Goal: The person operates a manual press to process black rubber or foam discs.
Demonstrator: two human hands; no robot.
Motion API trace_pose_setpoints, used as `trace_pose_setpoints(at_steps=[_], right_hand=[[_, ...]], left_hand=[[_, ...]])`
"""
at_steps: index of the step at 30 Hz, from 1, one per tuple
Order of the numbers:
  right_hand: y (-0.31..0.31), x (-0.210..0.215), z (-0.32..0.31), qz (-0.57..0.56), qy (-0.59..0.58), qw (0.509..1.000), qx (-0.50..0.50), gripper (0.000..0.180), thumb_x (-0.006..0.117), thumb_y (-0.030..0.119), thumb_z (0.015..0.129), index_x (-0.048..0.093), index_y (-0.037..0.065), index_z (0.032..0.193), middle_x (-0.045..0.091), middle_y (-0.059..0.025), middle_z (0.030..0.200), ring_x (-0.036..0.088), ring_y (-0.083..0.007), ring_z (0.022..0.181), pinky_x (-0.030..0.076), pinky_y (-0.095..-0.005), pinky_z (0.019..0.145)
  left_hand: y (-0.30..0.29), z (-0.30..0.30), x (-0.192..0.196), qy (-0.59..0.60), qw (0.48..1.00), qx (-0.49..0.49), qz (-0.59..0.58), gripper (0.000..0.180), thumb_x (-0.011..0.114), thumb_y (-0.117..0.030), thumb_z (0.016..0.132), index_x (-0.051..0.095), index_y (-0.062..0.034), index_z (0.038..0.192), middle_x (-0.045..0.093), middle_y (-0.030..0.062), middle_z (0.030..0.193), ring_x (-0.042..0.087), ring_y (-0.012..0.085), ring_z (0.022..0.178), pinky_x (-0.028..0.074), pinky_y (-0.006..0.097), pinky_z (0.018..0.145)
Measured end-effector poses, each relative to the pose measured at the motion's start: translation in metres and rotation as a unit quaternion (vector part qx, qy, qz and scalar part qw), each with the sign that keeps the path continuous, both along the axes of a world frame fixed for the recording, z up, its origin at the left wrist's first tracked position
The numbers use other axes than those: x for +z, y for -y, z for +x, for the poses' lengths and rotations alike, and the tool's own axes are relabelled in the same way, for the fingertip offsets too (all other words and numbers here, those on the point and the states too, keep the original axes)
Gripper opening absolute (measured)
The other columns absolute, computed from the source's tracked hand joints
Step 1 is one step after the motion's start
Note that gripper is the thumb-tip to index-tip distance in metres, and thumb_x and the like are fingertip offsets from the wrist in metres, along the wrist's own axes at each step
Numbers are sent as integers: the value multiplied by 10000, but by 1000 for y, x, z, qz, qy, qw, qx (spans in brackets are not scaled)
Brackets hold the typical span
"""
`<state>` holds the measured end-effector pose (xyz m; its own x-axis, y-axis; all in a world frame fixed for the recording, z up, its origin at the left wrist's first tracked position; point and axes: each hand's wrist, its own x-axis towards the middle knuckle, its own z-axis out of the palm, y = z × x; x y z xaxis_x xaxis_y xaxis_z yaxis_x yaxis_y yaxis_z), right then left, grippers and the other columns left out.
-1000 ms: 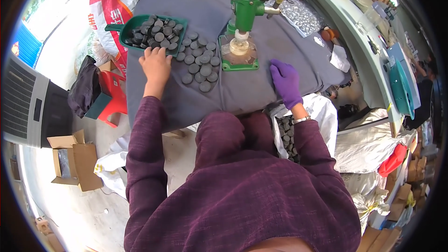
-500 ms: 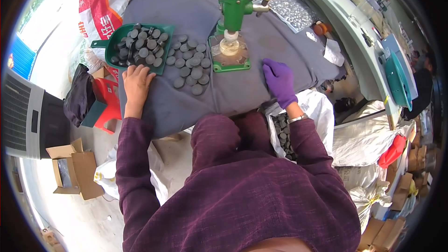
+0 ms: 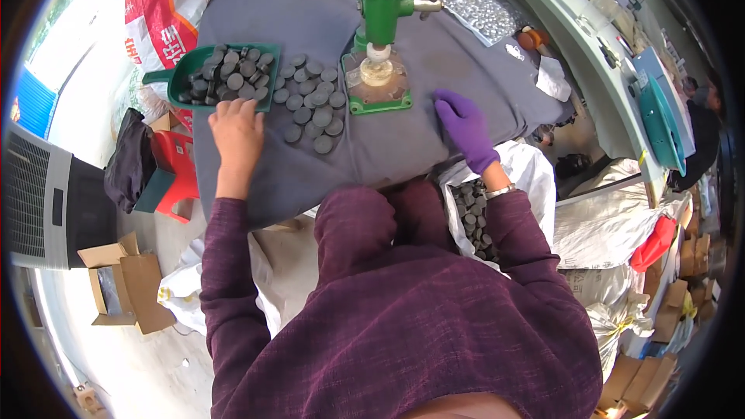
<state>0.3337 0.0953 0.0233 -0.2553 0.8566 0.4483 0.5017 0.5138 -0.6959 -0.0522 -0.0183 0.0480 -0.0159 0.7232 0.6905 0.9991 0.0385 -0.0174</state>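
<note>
Grey round discs (image 3: 314, 105) lie loose on the cloth-covered table (image 3: 388, 147), spilling from the green scoop tray (image 3: 186, 70). Bare left hand (image 3: 237, 128) rests flat, fingers together, empty, just left of the pile and nearest to it. Purple-gloved right hand (image 3: 463, 126) lies open and empty, right of the green hand press (image 3: 380, 39).

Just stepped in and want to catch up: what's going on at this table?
A person sits at a grey-covered table before a green hand press. Their bare left hand rests by a green tray heaped with dark grey discs, more of which lie loose on the cloth. Their purple-gloved right hand lies flat beside the press base, holding nothing. A white bag at their right side holds more discs.
</note>
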Motion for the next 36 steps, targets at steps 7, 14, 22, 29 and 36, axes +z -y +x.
trace_pose_setpoints(at_steps=[7,14,22,29,36], right_hand=[[16,18,-29,-53,5,998,38,416,665,296,863,623,54,1199,664,-159,1097,645,-295,981,503,-370,841],[0,33,-72,29,-17,999,18,585,710,311,835,522,11,1301,629,-161,1181,622,-290,1063,502,-361,879],[-46,47,-114,-135,-231,952,148,577,764,228,794,524,-2,1265,620,-104,1176,602,-158,1035,495,-314,882],[-73,40,-133,-152,-230,946,169,380,755,197,812,595,9,1102,642,-27,966,592,-100,861,495,-271,756],[-66,34,-129,-101,-243,958,116,348,756,173,806,606,10,1074,656,-43,936,596,-111,824,496,-297,730]], left_hand=[[10,85,-13,125,975,-162,-83,425,771,-194,700,625,-46,1071,618,107,965,570,308,886,488,395,727],[-6,98,-26,171,972,-145,-75,429,762,-164,726,617,-39,1110,612,115,1023,574,310,944,496,404,753],[-10,106,-33,189,971,-144,-11,372,763,-155,706,640,-29,1034,613,100,989,574,301,907,494,400,751],[-8,104,-30,200,968,-153,-14,391,772,-151,692,637,-23,1037,616,101,991,573,304,912,485,403,774],[-8,99,-37,185,968,-168,-17,389,749,-163,712,614,-43,1057,602,88,965,557,289,920,460,400,787]])
